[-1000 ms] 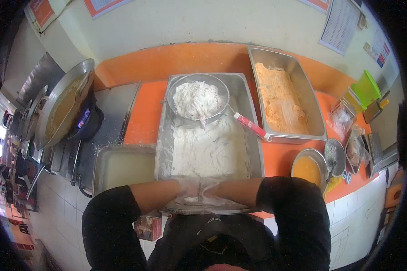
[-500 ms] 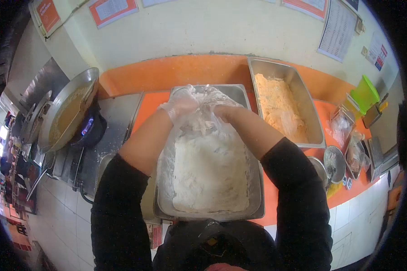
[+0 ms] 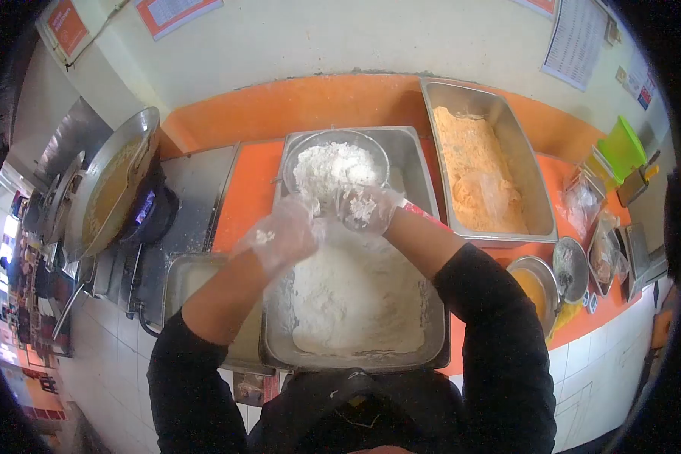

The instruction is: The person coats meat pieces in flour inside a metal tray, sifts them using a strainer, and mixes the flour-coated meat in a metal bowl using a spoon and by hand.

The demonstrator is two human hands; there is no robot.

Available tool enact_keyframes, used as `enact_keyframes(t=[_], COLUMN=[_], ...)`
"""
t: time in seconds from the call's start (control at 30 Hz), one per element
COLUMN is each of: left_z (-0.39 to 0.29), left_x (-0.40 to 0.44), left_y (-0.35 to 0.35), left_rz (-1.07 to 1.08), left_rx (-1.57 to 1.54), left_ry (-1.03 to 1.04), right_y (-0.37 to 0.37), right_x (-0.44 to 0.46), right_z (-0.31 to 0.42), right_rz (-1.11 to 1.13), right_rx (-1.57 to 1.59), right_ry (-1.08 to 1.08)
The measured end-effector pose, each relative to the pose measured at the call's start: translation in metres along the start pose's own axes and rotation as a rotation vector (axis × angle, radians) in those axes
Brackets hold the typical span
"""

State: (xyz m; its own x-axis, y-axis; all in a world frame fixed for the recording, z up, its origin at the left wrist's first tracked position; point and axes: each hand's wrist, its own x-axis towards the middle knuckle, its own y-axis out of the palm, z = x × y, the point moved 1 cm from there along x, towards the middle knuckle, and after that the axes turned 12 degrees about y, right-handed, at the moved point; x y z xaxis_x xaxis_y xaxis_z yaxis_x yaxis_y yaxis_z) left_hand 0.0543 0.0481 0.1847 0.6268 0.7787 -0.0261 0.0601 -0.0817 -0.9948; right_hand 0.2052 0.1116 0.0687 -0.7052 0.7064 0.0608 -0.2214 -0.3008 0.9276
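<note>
A round mesh strainer (image 3: 384,155) holds white, flour-coated pieces (image 3: 334,165) over the far end of a deep steel pan (image 3: 430,303). White flour (image 3: 356,295) fills the near part of that pan. My right hand (image 3: 367,208), in a clear plastic glove dusted with flour, is closed at the strainer's near edge, around what looks like its handle. Close beside it, my left hand (image 3: 284,231), also gloved, has its fingers curled in; whatever they hold is hidden. A red strip (image 3: 424,214) shows by my right wrist.
To the right stands a steel pan (image 3: 541,216) of orange batter-like mix (image 3: 473,170) with a plastic glove or bag in it. A bowl (image 3: 533,265) and a grey bowl (image 3: 571,268) sit nearer. At left, a large wok (image 3: 113,181) of oil is over a lit burner (image 3: 145,208).
Both hands have come back toward me and apart, from over the strainer to its near edge. The strainer and its floured pieces now show. The view has shifted slightly.
</note>
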Motion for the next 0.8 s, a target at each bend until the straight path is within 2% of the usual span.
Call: enact_keyframes(t=[0.03,0.1,0.13,0.17,0.2,0.23,0.3,0.37,0.4,0.53,0.6,0.7,0.8], left_z=[-0.019,-0.009,0.011,0.002,-0.009,-0.015,-0.023,-0.016,-0.011,-0.001,0.004,0.012,0.007], left_x=[-0.016,-0.038,-0.047,-0.062,-0.076,-0.089,-0.111,-0.125,-0.127,-0.127,-0.126,-0.13,-0.129], left_y=[-0.019,0.01,0.045,0.041,0.034,0.036,0.043,0.059,0.068,0.103,0.119,0.135,0.114], left_rz=[0.027,-0.012,-0.081,0.0,0.08,0.106,0.155,-0.063,-0.173,-0.049,0.01,0.073,0.04], left_rx=[-0.064,-0.109,-0.086,-0.111,-0.134,-0.042,0.145,0.005,-0.068,-0.149,-0.185,-0.256,-0.443], left_ry=[-0.026,0.145,0.343,0.299,0.255,0.297,0.375,0.27,0.214,0.106,0.062,0.111,-0.025], right_y=[0.009,0.08,0.078,0.075,0.072,0.066,0.056,0.046,0.039,0.014,0.005,0.003,0.003], right_x=[-0.001,-0.021,-0.023,-0.028,-0.033,-0.035,-0.035,-0.033,-0.032,-0.027,-0.025,-0.024,-0.022], right_z=[-0.001,-0.005,-0.004,-0.001,0.002,0.007,0.008,-0.006,-0.02,-0.108,-0.153,-0.191,-0.195], right_rz=[0.023,-0.186,0.04,0.293,0.525,0.641,0.789,0.86,0.856,0.594,0.449,0.298,0.276], right_rx=[0.139,-0.255,0.534,1.32,2.104,2.451,2.937,3.35,3.507,3.824,3.889,3.909,3.884], right_ry=[-0.014,-0.014,0.044,0.053,0.15,0.18,0.026,-0.264,-0.421,-0.923,-1.05,-1.145,-1.182])
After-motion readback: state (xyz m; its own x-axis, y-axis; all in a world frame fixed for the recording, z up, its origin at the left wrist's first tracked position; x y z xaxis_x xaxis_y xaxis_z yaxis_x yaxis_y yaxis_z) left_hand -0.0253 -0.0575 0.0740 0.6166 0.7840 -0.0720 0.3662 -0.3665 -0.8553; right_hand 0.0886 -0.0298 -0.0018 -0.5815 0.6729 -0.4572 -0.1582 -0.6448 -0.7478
